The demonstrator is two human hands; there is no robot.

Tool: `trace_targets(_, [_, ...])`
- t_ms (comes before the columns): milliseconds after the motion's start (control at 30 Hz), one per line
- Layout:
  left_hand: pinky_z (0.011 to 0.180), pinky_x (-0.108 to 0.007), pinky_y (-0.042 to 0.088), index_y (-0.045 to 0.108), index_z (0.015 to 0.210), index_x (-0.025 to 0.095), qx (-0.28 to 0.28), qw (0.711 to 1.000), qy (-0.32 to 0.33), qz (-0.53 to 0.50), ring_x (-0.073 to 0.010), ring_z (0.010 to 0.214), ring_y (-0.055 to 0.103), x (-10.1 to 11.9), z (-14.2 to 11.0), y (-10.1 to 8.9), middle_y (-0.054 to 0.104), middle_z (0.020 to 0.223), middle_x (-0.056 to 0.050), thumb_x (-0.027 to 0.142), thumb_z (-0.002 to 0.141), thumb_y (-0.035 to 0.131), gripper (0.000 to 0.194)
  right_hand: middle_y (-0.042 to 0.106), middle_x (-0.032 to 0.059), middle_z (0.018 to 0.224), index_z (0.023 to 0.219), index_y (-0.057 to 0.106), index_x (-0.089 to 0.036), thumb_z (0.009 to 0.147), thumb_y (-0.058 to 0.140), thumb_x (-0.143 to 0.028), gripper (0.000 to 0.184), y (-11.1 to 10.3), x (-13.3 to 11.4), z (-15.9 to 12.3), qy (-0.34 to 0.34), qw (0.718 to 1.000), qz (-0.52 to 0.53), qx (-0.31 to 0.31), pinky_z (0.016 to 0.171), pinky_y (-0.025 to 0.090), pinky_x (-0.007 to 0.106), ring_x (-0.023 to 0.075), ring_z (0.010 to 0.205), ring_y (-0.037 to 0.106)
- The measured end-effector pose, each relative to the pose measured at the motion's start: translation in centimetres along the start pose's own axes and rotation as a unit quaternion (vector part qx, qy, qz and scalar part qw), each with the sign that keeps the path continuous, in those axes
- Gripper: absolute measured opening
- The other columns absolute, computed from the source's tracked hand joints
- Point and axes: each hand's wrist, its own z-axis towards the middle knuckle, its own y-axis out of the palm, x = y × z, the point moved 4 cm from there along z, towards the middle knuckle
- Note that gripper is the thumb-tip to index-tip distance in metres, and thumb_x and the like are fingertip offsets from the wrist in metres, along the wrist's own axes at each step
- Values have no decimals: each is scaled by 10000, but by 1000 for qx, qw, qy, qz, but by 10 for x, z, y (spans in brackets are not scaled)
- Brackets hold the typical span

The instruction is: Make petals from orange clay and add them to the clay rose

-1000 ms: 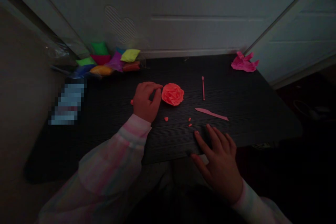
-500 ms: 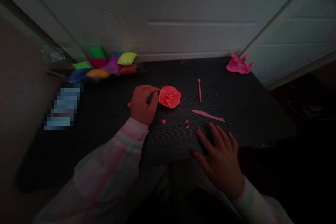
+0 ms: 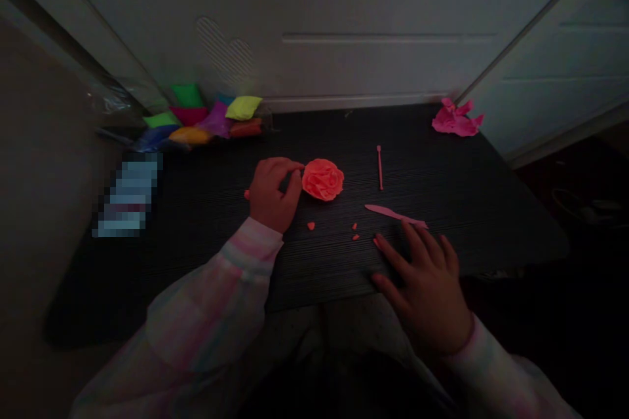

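A ruffled orange-pink clay flower (image 3: 323, 180) lies on the dark tabletop. My left hand (image 3: 275, 193) pinches its left edge between thumb and forefinger. A bit of orange clay (image 3: 247, 194) peeks out beside that hand's left side. Palm down near the front edge, my right hand (image 3: 427, 281) has its fingers spread, and a small orange speck (image 3: 376, 242) shows at its forefinger tip. Just beyond those fingers is a pink plastic clay knife (image 3: 390, 212), its right end partly behind a fingertip. Small clay crumbs (image 3: 311, 226) lie in front of the flower.
A thin pink modelling stick (image 3: 379, 167) lies right of the flower. Several coloured clay packets (image 3: 191, 136) sit at the back left, above a blurred-out phone-like rectangle (image 3: 128, 196). Crumpled pink material (image 3: 458, 119) rests at the back right. A white panelled surface (image 3: 388, 65) stands behind the table (image 3: 472, 190).
My right hand has slid a little to the right, close to the knife's end. My left hand keeps its pinch at the flower's edge. The view has shifted slightly and back.
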Motion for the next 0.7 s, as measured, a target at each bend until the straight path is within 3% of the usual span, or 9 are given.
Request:
trace_targets(100, [667,-310,462,615,787,174,-13,1000,-11,0,-159,787,560,0,0,0,633,799,-40,142,765,493,128,380,114,1336,1192,501,-294,739,491,-547,519,1,-1,1,-51,998,3,-25,975,208,544,315,1204,336])
trace_targets(233, [658,-304,462,612,791,178,-12,1000,-15,-3,-158,789,559,0,-1,0,633,810,-36,141,766,491,129,372,124,1337,1156,536,-292,731,477,-579,516,-1,7,4,-32,999,-3,-13,968,201,562,332,1207,327])
trace_targets(367, [675,-307,466,615,790,162,-12,1000,-4,2,-160,794,560,0,-1,1,630,801,-44,136,766,490,129,381,114,1333,1194,497,-303,737,480,-563,526,0,7,6,-93,995,12,-33,980,187,557,312,1210,331])
trace_targets(500, [681,-310,468,619,792,154,-7,1000,2,5,-160,786,561,-1,-1,1,628,795,-49,133,765,490,134,354,121,1347,1176,519,-288,747,482,-542,499,-1,14,9,-80,997,0,-19,966,202,562,329,1217,307])
trace_targets(633, [680,-306,470,616,797,165,-11,1000,-3,6,-159,793,562,-1,-1,1,628,806,-43,139,764,497,127,361,108,1344,1200,491,-302,745,488,-535,511,0,13,11,-129,991,22,-36,973,208,548,309,1217,314])
trace_targets(700, [681,-305,469,615,801,169,-15,1000,-6,6,-158,794,562,-2,-1,1,628,809,-41,142,766,497,126,360,106,1346,1185,507,-304,743,483,-549,505,-1,15,13,-116,993,15,-35,968,210,554,317,1213,314])
